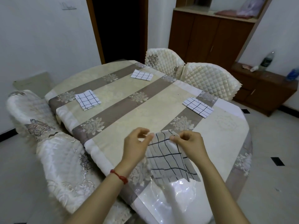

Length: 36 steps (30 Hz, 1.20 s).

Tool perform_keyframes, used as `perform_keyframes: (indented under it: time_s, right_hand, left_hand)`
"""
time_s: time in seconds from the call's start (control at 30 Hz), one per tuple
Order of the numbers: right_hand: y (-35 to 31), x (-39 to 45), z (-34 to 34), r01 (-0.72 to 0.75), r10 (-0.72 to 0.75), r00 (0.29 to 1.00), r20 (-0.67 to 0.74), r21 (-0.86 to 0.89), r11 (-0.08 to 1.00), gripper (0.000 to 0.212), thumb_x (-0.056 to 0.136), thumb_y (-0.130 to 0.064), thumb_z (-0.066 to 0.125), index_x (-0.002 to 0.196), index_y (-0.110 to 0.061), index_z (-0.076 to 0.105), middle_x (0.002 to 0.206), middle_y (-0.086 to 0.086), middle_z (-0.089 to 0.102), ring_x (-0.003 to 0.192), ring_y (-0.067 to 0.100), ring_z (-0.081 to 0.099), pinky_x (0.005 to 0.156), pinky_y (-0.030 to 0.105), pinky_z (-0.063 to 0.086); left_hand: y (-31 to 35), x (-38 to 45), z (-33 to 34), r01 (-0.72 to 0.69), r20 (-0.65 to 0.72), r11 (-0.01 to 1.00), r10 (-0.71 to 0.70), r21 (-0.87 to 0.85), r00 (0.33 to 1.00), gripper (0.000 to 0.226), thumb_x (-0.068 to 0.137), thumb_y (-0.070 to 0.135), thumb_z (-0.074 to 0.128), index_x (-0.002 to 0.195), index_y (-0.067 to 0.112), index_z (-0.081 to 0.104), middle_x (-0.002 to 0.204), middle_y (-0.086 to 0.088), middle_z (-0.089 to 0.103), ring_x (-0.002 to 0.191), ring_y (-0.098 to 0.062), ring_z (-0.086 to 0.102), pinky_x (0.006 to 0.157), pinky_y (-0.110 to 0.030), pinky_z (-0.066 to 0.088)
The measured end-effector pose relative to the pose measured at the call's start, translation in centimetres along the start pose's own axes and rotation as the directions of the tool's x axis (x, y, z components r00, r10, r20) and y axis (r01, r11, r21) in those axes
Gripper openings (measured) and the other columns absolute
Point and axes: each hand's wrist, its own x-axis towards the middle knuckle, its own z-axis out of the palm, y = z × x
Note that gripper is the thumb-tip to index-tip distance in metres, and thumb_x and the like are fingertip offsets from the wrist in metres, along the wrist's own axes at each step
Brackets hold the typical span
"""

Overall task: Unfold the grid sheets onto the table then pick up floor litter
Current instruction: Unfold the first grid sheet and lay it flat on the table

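Both hands — left hand [137, 141], right hand [188, 143] — pinched the grid sheet [169, 159] mid-unfold; spreading it flat looked next.

White grid sheets [171, 157] carried dark blue lines; the tablecloth [123, 113] was cream with taupe floral bands; a red string [119, 176] circled one wrist

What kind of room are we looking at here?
Most likely a home dining room: a round table under a beige and grey floral tablecloth, chairs in cream quilted covers pulled up to it, and a brown wooden cabinet against the wall.
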Motion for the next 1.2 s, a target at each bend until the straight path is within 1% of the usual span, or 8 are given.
perform_keyframes:
  time_s: [0.1, 0.23, 0.37, 0.6, 0.87, 0.97, 1.07, 1.2]
  right_hand:
    - [-0.4, -0.4, 0.8, 0.037, -0.036, 0.999, 0.013, -0.111, 0.993, 0.029, 0.072, -0.023, 0.076, 0.053, -0.013, 0.056, 0.051, -0.006, 0.052, 0.049, 0.004, 0.043, 0.050, 0.017, 0.035]
    - [-0.9, -0.8, 1.1, 0.078, -0.071, 0.996, 0.045, -0.157, 0.985, 0.032, 0.073, -0.027, 0.076, 0.054, -0.016, 0.052, 0.053, -0.005, 0.051, 0.049, 0.003, 0.043, 0.048, 0.013, 0.033]
    - [-1.4, -1.1, 1.0, 0.100, -0.086, 0.991, 0.106, -0.136, 0.986, 0.027, 0.072, -0.017, 0.075, 0.055, -0.019, 0.055, 0.051, -0.007, 0.048, 0.048, 0.001, 0.042, 0.048, 0.010, 0.033]
    - [-1.8, -1.7, -0.3, 0.126, -0.085, 0.964, 0.251, -0.150, 0.981, 0.005, 0.076, -0.012, 0.071, 0.073, -0.017, 0.070, 0.069, 0.002, 0.067, 0.056, 0.000, 0.051, 0.055, 0.011, 0.038]
    - [0.9, -1.0, -2.6, 0.112, -0.034, 0.984, 0.174, -0.466, 0.878, 0.031, 0.081, -0.020, 0.060, 0.077, 0.011, 0.056, 0.084, 0.030, 0.058, 0.064, 0.025, 0.043, 0.061, 0.032, 0.031]
    - [0.4, -0.7, -3.5, 0.142, -0.105, 0.989, 0.102, -0.492, 0.859, 0.026, 0.084, -0.021, 0.061, 0.078, 0.004, 0.062, 0.080, 0.020, 0.061, 0.077, 0.031, 0.054, 0.067, 0.037, 0.041]
    - [-1.2, -0.5, -3.4, 0.234, -0.213, 0.972, 0.098, -0.489, 0.840, 0.020, 0.084, -0.021, 0.064, 0.077, -0.002, 0.063, 0.073, 0.009, 0.062, 0.074, 0.027, 0.055, 0.069, 0.039, 0.044]
    - [-3.2, -0.7, -1.9, 0.397, -0.312, 0.916, 0.251, -0.461, 0.794, 0.005, 0.082, -0.018, 0.067, 0.079, -0.014, 0.069, 0.064, -0.021, 0.052, 0.068, 0.007, 0.051, 0.067, 0.029, 0.042]
  left_hand:
    - [1.6, -1.1, 1.2, 0.025, 0.056, 0.996, -0.020, -0.088, 0.998, 0.010, 0.077, 0.030, 0.068, 0.077, 0.021, 0.066, 0.074, 0.012, 0.066, 0.070, 0.002, 0.061, 0.066, -0.006, 0.046]
    - [2.5, -0.8, 1.7, 0.194, 0.147, 0.961, -0.166, -0.199, 0.975, 0.020, 0.075, 0.034, 0.071, 0.079, 0.014, 0.070, 0.079, -0.003, 0.072, 0.077, -0.017, 0.068, 0.070, -0.030, 0.056]
    - [2.5, -0.6, 1.6, 0.304, 0.228, 0.913, -0.245, -0.273, 0.942, 0.019, 0.074, 0.028, 0.072, 0.076, 0.009, 0.072, 0.081, -0.009, 0.073, 0.078, -0.018, 0.068, 0.062, -0.024, 0.054]
    - [2.3, -0.1, 0.6, 0.236, 0.244, 0.932, -0.170, -0.275, 0.955, 0.010, 0.078, 0.012, 0.068, 0.069, 0.009, 0.069, 0.069, -0.004, 0.069, 0.060, -0.003, 0.064, 0.061, -0.020, 0.052]
    - [0.8, 1.8, -2.6, 0.056, 0.197, 0.990, -0.030, -0.127, 0.980, 0.013, 0.079, 0.016, 0.068, 0.067, 0.013, 0.067, 0.068, -0.004, 0.068, 0.069, -0.019, 0.062, 0.070, -0.035, 0.053]
    - [-0.1, 2.4, -3.8, -0.018, 0.230, 0.995, -0.005, 0.095, 0.973, 0.015, 0.078, 0.019, 0.068, 0.064, 0.017, 0.064, 0.069, 0.000, 0.067, 0.065, -0.009, 0.059, 0.068, -0.028, 0.048]
    - [-0.2, 2.2, -3.9, -0.115, 0.285, 0.938, 0.018, 0.326, 0.958, 0.015, 0.078, 0.025, 0.069, 0.090, 0.019, 0.061, 0.094, 0.004, 0.062, 0.093, -0.013, 0.058, 0.086, -0.031, 0.047]
    - [1.8, 1.4, -1.4, -0.295, 0.463, 0.911, 0.137, 0.288, 0.876, 0.051, 0.074, 0.033, 0.072, 0.120, 0.020, 0.054, 0.124, 0.003, 0.057, 0.117, -0.013, 0.050, 0.102, -0.030, 0.039]
